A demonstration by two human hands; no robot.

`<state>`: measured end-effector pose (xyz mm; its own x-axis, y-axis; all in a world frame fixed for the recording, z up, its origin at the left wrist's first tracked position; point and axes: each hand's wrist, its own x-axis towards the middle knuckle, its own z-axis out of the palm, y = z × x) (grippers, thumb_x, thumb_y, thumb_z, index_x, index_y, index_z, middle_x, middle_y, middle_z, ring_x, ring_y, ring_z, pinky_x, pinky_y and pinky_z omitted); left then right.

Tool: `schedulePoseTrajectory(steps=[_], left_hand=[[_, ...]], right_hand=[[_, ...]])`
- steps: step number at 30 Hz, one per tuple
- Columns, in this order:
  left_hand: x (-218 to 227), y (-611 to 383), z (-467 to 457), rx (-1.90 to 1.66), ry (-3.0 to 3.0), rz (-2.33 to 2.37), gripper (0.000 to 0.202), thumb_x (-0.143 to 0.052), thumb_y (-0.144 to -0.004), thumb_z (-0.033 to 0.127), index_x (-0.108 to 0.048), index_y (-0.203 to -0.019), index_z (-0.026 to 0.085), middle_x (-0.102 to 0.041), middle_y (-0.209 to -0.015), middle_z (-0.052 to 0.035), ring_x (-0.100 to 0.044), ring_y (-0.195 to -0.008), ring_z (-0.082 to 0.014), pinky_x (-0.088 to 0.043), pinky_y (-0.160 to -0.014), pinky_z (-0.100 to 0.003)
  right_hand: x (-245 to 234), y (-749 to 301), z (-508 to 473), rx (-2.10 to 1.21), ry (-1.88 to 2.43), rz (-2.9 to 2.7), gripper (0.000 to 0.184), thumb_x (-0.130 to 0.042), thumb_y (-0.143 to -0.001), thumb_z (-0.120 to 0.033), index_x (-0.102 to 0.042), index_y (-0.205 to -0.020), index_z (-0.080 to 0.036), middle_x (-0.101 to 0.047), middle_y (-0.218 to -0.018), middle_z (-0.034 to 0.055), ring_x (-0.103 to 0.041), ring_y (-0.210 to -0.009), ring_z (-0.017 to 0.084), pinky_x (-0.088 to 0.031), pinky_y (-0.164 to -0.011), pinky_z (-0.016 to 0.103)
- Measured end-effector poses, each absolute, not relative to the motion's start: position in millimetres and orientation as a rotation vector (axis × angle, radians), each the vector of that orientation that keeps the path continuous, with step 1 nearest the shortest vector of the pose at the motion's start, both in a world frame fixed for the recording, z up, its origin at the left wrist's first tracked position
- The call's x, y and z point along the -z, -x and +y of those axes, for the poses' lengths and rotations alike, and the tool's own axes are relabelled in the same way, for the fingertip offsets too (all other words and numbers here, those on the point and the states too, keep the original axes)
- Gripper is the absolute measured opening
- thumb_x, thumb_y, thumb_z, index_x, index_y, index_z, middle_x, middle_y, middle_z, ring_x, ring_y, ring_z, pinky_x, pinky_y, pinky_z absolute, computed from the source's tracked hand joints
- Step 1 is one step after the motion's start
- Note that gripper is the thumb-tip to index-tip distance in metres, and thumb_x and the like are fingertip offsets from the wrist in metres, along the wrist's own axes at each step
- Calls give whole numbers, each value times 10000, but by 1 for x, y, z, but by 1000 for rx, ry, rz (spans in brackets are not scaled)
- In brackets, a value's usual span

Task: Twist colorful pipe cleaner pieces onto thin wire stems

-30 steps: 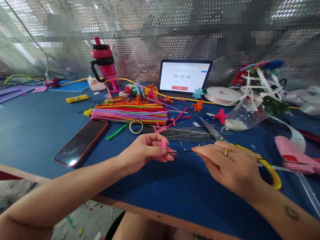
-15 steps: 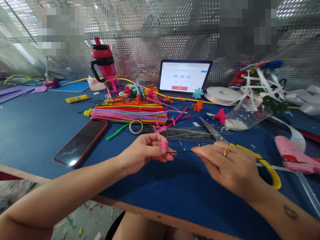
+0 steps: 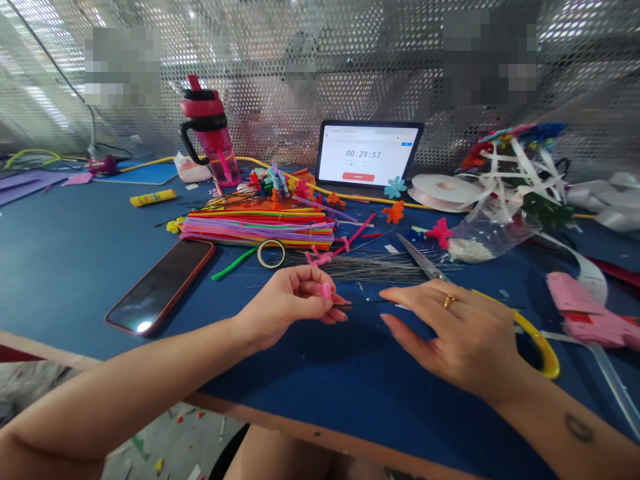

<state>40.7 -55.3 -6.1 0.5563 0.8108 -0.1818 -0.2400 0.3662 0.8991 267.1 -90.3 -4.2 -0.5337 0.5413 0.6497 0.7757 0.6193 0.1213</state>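
Between the thumb and fingers of my left hand (image 3: pixel 300 301) is a pink pipe-cleaner piece (image 3: pixel 326 291) on a thin dark wire (image 3: pixel 367 303). The wire runs out to the right, toward my right hand (image 3: pixel 450 333). That hand has its thumb and forefinger apart, the forefinger close to the wire; whether it touches it I cannot tell. Beyond the hands lies a bunch of thin wires (image 3: pixel 370 269). Scissors (image 3: pixel 423 259) with yellow handles lie partly under my right hand. A bent pink pipe cleaner (image 3: pixel 320 257) rests behind my left hand.
A pipe-cleaner bundle (image 3: pixel 260 230), a tape roll (image 3: pixel 271 254) and a phone (image 3: pixel 161 287) lie at left. Behind stand a bottle (image 3: pixel 213 133) and a tablet (image 3: pixel 367 155). A pink glue gun (image 3: pixel 580 310), a ribbon spool (image 3: pixel 443 193) and a bag of white beads (image 3: pixel 473 249) are at right.
My right thumb and forefinger have parted, letting go of the dark wire. My left hand keeps its pinch in nearly the same place.
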Motion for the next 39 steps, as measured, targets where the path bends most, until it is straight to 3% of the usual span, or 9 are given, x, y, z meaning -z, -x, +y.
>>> schedulePoseTrajectory(steps=[5, 18, 39], left_hand=[[7, -44, -59, -735, -1005, 721, 262, -737, -651, 214, -546, -795, 108, -681, -773, -65, -670, -655, -132, -518, -604, -174], [8, -49, -66, -696, -1043, 778, 254, -719, -672, 229, -533, -804, 117, -675, -775, -56, -670, -663, -133, -513, -612, -184], [9, -49, -68, -650, -1064, 787, 214, -701, -687, 219, -530, -770, 122, -671, -770, -41, -669, -672, -128, -512, -627, -183]], right_hand=[[6, -260, -92, 447, 1051, -2315, 182, -583, -812, -266, -627, -979, -207, -693, -863, 0, -604, -761, 140, -420, -692, 250], [7, -250, -96, 333, 1016, -2326, 126, -513, -852, -215, -633, -823, -187, -652, -669, -1, -545, -617, 114, -379, -592, 237], [13, -249, -97, 271, 1045, -2314, 135, -506, -840, -190, -630, -790, -208, -632, -632, -11, -538, -605, 113, -348, -572, 234]])
